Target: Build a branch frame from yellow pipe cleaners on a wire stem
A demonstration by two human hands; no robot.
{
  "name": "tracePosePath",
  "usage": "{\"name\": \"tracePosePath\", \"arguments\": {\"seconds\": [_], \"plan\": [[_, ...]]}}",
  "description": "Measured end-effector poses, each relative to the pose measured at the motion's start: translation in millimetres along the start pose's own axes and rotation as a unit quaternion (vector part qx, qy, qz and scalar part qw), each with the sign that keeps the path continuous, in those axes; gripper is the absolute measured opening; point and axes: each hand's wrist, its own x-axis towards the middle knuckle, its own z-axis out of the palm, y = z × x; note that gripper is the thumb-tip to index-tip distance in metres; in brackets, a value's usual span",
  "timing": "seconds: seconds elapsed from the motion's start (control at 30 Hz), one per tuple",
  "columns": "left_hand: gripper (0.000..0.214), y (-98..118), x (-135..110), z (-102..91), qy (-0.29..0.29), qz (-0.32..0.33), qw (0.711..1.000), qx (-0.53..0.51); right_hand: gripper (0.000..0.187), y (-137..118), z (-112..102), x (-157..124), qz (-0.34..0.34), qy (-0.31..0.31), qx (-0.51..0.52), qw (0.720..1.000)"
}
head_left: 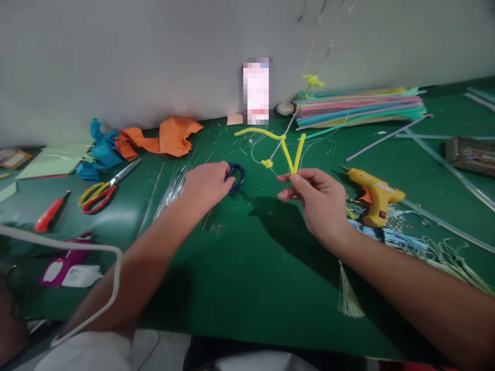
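Observation:
My right hand (315, 203) is raised over the green table (247, 268), fingers pinched on the base of a bent yellow pipe cleaner (288, 149) whose stems fork upward. My left hand (207, 184) lies further left on the table, fingers curled over a tool with dark blue looped handles (236, 178). Most of that tool is hidden under the hand. A bundle of thin silvery wires (172, 190) lies just left of my left hand.
A yellow glue gun (373, 193) sits right of my right hand. A stack of coloured pipe cleaners (359, 108) lies at the back right. Scissors with yellow and red handles (102, 193), a red cutter (50, 212), orange crumpled paper (170, 136) and blue crumpled paper (98, 152) are at the left. A pale tassel (348, 296) lies near the front.

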Motion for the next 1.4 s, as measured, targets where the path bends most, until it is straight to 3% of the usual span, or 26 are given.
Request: {"name": "tracePosePath", "arguments": {"seconds": [0.1, 0.27, 0.5, 0.8, 0.9, 1.03, 1.13, 1.2, 1.27, 1.33, 1.4], "plan": [[0.04, -2.7, 8.1, 11.6, -0.057, -0.014, 0.997, 0.053, 0.012, 1.7, 0.3, -0.5, 0.005, -0.006, -0.007, 1.0], [0.044, -7.0, 24.3, 25.7, 0.003, -0.041, 0.999, -0.022, 0.011, 6.8, -0.3, -1.7, 0.004, -0.025, -0.018, 1.0], [0.036, -21.7, 43.5, 23.5, -0.044, -0.061, 0.997, -0.016, 0.011, 9.3, -1.3, 0.5, 0.008, -0.032, -0.019, 0.999], [0.085, -18.7, 23.7, 17.2, 0.025, -0.089, 0.987, -0.13, 0.016, 13.4, -1.4, 1.5, 0.037, -0.05, -0.017, 0.998], [0.072, -11.1, 11.8, 16.6, 0.017, -0.063, 0.992, -0.112, 0.015, 14.8, -1.4, 1.9, 0.04, -0.055, -0.017, 0.998], [0.04, -1.4, 1.0, 21.2, -0.057, -0.048, 0.996, -0.041, 0.014, 15.2, -1.5, 1.8, 0.042, -0.055, -0.013, 0.997], [0.036, 0.5, -7.7, 23.5, -0.077, -0.054, 0.995, -0.011, 0.014, 14.9, -1.4, 1.3, 0.044, -0.053, -0.012, 0.998], [0.038, -1.1, -15.6, 22.5, -0.049, -0.015, 0.998, 0.024, 0.013, 14.9, -1.3, 1.1, 0.044, -0.056, -0.011, 0.997], [0.042, -4.9, -23.6, 20.6, -0.017, 0.102, 0.993, 0.065, 0.012, 15.0, -1.4, 1.1, 0.041, -0.063, -0.01, 0.997], [0.043, -10.1, -29.0, 19.4, -0.039, 0.241, 0.967, 0.075, 0.01, 15.4, -1.5, 1.3, 0.036, -0.07, -0.011, 0.997], [0.044, -14.5, -30.6, 19.4, -0.078, 0.301, 0.949, 0.058, 0.009, 15.8, -1.7, 1.5, 0.031, -0.072, -0.011, 0.997]]}}
